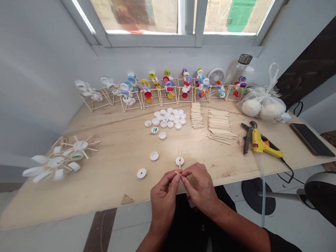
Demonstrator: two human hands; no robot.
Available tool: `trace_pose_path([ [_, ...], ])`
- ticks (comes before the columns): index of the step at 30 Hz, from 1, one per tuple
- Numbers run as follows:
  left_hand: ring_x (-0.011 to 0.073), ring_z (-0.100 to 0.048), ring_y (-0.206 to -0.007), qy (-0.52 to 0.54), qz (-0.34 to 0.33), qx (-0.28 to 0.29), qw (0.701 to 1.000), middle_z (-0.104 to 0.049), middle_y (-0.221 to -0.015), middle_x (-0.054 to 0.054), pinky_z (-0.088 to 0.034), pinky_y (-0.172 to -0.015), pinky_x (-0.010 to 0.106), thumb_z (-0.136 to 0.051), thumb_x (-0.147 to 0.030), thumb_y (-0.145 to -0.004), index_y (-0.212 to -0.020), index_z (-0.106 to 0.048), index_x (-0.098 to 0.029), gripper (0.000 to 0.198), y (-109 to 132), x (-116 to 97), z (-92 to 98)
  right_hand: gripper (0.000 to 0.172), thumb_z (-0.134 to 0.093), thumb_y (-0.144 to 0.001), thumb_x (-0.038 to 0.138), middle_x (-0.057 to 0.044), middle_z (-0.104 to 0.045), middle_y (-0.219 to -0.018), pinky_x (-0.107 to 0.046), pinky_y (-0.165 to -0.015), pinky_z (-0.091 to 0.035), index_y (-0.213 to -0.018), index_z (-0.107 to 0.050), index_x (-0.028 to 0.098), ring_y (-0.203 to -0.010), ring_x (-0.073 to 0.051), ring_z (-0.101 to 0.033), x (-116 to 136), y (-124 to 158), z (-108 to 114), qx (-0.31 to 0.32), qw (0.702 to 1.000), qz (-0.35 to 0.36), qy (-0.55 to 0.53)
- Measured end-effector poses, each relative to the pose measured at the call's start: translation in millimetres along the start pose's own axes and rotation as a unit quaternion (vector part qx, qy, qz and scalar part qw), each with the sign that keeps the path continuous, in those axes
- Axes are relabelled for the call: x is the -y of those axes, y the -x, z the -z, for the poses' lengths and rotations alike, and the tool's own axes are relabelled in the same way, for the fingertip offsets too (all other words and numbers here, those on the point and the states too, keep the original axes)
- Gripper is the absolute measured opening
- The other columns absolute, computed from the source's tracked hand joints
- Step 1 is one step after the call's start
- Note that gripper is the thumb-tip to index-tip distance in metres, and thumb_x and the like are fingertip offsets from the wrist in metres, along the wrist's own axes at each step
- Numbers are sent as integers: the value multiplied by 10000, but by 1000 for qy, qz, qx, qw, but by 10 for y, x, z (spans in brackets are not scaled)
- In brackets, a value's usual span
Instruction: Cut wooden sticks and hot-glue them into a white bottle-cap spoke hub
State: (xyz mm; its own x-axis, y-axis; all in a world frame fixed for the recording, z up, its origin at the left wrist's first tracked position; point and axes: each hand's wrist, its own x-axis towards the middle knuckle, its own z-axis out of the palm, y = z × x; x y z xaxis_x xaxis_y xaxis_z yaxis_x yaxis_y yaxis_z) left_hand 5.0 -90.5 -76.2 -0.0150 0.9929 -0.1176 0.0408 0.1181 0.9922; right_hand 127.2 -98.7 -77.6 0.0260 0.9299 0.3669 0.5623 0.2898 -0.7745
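Observation:
At the table's front edge, my left hand (165,196) and my right hand (199,187) meet with thumbs and forefingers pinched together. Between their fingertips is a thin wooden stick (177,173), mostly hidden by the fingers. Just beyond them lies a white bottle cap (180,161) with an upright-looking pale stick (180,153) across or through it; which of these I cannot tell. To the left are two loose white caps, one (141,173) with a hole in its middle and another (154,156) farther back.
Behind are a cluster of white caps (170,124), a small stick stack (196,115) and a larger one (220,124). Stick frames with coloured caps (169,85) line the wall. Cap wheels (55,162) lie left; pliers (247,138), a yellow glue gun (262,143) and a phone (312,139) lie right.

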Motion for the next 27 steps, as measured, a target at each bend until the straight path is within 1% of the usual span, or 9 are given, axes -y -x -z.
trace_pose_path([
  [5,168,-645,-793,6,-15,-5,1000,-701,-839,46,-530,-764,292,-576,-339,-813,-837,-643,-163,190,-6,-33,11,91,-491,-866,166,-18,-656,-807,-353,-722,-430,-878,-556,229,-764,-178,-582,-9,19,79,17,1000,18,15],
  [8,144,-629,-684,-4,-26,-27,999,-693,-798,50,-533,-684,286,-536,-354,-842,-852,-593,-158,204,-51,1,60,131,-468,-872,167,-53,-654,-849,-373,-736,-443,-938,-567,220,-813,-202,-590,-130,-12,292,-19,996,38,75],
  [10,129,-609,-609,-5,-24,-30,999,-685,-768,47,-525,-617,276,-517,-370,-853,-893,-569,-156,224,-89,51,104,141,-472,-868,189,-74,-651,-886,-391,-773,-449,-961,-575,215,-853,-218,-593,-280,-41,536,-66,988,40,133],
  [13,107,-571,-542,-7,-19,-27,999,-669,-731,35,-502,-553,250,-523,-387,-846,-911,-566,-153,246,-148,120,160,152,-481,-859,241,-88,-646,-914,-391,-793,-456,-963,-588,208,-877,-233,-593,-582,-58,1037,-125,961,18,247],
  [17,99,-560,-543,-6,-10,-18,1000,-674,-752,37,-494,-544,239,-580,-368,-802,-915,-603,-153,244,-220,149,197,208,-500,-822,283,-121,-665,-890,-401,-761,-427,-978,-612,205,-857,-273,-579,-1042,25,1781,-196,875,-1,443],
  [19,105,-574,-567,-3,0,-11,1000,-685,-781,45,-503,-565,247,-600,-359,-782,-938,-621,-151,261,-249,152,206,260,-512,-763,221,-156,-672,-892,-404,-703,-398,-991,-634,194,-823,-284,-575,-1258,105,2077,-191,834,-7,517],
  [21,110,-583,-585,-3,11,-10,1000,-694,-801,48,-515,-597,260,-618,-360,-763,-953,-636,-150,284,-271,164,214,342,-508,-732,190,-170,-672,-957,-418,-676,-368,-1052,-630,192,-850,-299,-572,-1432,185,2268,-166,812,-22,559],
  [23,115,-591,-597,-6,19,-15,1000,-699,-814,47,-527,-633,276,-636,-364,-745,-962,-646,-151,303,-285,185,224,422,-521,-710,179,-160,-661,-1052,-424,-665,-350,-1122,-604,211,-890,-305,-567,-1550,245,2350,-128,805,-45,577],
  [27,126,-610,-615,-19,15,-34,999,-704,-819,49,-543,-668,298,-646,-372,-739,-955,-647,-153,308,-300,236,251,529,-558,-717,207,-167,-601,-1194,-439,-692,-341,-1244,-522,214,-990,-322,-546,-1640,250,2321,-70,812,-72,575],
])
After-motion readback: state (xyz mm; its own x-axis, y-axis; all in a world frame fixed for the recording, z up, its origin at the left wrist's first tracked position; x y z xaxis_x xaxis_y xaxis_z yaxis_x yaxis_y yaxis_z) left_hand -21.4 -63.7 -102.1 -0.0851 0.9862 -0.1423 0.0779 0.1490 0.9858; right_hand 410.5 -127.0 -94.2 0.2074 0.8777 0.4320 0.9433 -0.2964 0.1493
